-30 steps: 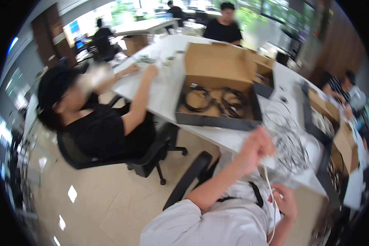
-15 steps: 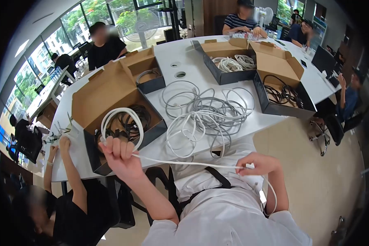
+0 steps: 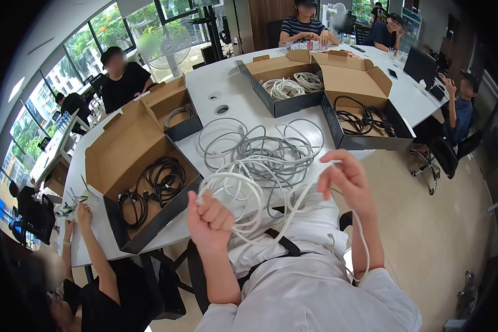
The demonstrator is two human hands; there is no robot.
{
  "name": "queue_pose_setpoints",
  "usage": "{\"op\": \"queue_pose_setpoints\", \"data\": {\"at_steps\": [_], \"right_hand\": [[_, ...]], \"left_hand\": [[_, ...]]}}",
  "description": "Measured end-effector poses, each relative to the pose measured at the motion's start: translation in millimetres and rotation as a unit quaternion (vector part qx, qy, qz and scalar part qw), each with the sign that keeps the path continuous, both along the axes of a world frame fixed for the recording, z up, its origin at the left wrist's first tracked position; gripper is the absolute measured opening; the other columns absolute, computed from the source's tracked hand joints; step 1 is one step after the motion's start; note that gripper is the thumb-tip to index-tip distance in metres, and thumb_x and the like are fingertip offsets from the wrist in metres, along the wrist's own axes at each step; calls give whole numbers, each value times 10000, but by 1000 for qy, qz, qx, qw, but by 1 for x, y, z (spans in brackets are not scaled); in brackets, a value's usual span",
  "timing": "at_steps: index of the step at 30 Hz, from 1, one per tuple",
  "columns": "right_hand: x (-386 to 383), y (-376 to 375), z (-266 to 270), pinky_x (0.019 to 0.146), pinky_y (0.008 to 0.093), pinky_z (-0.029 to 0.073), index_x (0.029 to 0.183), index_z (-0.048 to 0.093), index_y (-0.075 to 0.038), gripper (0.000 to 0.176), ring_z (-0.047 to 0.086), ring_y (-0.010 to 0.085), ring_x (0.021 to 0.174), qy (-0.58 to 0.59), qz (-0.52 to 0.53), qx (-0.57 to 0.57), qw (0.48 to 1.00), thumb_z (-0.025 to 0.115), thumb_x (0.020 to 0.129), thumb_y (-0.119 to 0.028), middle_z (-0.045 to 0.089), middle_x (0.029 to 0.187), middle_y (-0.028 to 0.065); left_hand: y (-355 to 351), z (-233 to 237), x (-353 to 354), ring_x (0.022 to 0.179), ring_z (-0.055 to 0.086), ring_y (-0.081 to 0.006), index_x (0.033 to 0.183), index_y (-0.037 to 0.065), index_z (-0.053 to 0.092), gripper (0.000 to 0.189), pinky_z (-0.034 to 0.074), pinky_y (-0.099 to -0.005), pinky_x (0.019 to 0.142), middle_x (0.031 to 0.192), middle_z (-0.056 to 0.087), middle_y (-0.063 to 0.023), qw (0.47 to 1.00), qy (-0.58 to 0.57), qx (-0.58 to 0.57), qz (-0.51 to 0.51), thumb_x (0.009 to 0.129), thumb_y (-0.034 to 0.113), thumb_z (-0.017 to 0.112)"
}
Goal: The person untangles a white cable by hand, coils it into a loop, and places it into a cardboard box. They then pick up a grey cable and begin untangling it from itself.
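My left hand (image 3: 210, 223) is closed around a coil of white cable (image 3: 258, 205), whose loops stand out to the right of the fist. From the coil a length of cable runs up to my right hand (image 3: 346, 180), which is raised with loosely curled fingers holding it. Past that hand, the tail (image 3: 362, 235) hangs along my forearm towards the sleeve. Behind the hands, a loose tangle of grey cables (image 3: 271, 152) with some white strands lies on the white table (image 3: 227, 77).
Black cables lie in an open box (image 3: 174, 213) at left and another (image 3: 371, 141) at right. White coils fill a box (image 3: 293, 105) at the back; a smaller box (image 3: 185, 127) holds a grey cable. A person's arms (image 3: 97, 243) work at the left edge. Other people sit around.
My left hand has moved right with the coil, away from over the left box. My right hand has risen, and the once taut cable between the hands now hangs slack.
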State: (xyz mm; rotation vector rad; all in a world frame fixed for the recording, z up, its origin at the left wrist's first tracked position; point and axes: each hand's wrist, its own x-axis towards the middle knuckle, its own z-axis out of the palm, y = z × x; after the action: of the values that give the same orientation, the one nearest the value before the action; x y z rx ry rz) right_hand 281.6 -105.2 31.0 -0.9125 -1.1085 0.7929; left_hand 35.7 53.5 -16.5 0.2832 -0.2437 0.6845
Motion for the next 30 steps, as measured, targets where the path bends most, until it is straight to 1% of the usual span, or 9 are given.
{"op": "queue_pose_setpoints", "data": {"at_steps": [4,7,10,13,19,22,25,26,30], "right_hand": [[-24,33,-20,651,226,489,1071,555,8,153,623,119,699,-19,8,9,1000,482,956,-61,640,818,78],[-32,45,-27,672,228,497,1042,566,23,135,632,117,725,-45,-29,-4,999,520,937,-49,645,828,72],[-32,46,-27,665,226,495,1002,593,28,115,622,97,720,-82,-44,-34,995,553,919,-41,642,813,56],[-35,41,-25,642,221,489,964,622,24,97,610,78,713,-141,-38,-37,989,572,906,-36,637,792,44],[-33,39,-19,672,240,508,915,652,12,63,621,92,727,-172,-9,-60,983,619,863,-1,661,821,51],[-28,42,-23,656,231,499,914,657,0,77,617,85,717,-154,69,-79,982,658,839,-18,662,800,38],[-32,47,-24,634,217,488,925,647,-2,120,607,72,717,-141,114,-92,979,688,824,-53,655,789,26],[-31,49,-26,637,216,488,931,645,-4,138,606,71,721,-130,109,-96,981,697,822,-70,656,799,24],[-34,51,-30,686,256,496,995,628,-23,233,608,78,773,-135,118,-108,978,722,811,-131,664,863,19]], "left_hand": [[-17,-14,25,407,202,-50,714,135,368,196,172,-245,398,545,264,72,990,-3,17,-137,820,233,501],[-22,-21,37,393,187,-42,718,118,367,213,162,-214,377,559,287,68,984,21,83,-154,812,172,549],[-31,-12,32,412,196,-36,781,99,394,146,175,-202,388,582,316,61,984,128,119,-19,777,18,515],[-36,-12,32,450,232,-11,931,67,469,272,195,-208,423,615,343,54,948,239,185,96,721,-92,537],[-40,-1,33,548,407,12,1268,29,419,591,343,-159,498,714,496,27,858,327,346,192,739,-71,660],[-51,13,33,700,517,-11,1306,23,439,630,412,-147,597,885,589,-20,814,386,407,151,734,-41,695],[-52,3,55,788,550,-34,1258,22,518,552,433,-159,651,949,615,-32,763,326,495,258,741,-37,702],[-59,6,52,787,570,-54,1144,16,605,407,452,-180,690,901,636,-24,810,361,409,214,751,-46,691],[-48,1,43,778,576,-56,1017,-3,638,227,450,-181,685,852,636,-11,767,357,449,287,792,-25,659]]}}
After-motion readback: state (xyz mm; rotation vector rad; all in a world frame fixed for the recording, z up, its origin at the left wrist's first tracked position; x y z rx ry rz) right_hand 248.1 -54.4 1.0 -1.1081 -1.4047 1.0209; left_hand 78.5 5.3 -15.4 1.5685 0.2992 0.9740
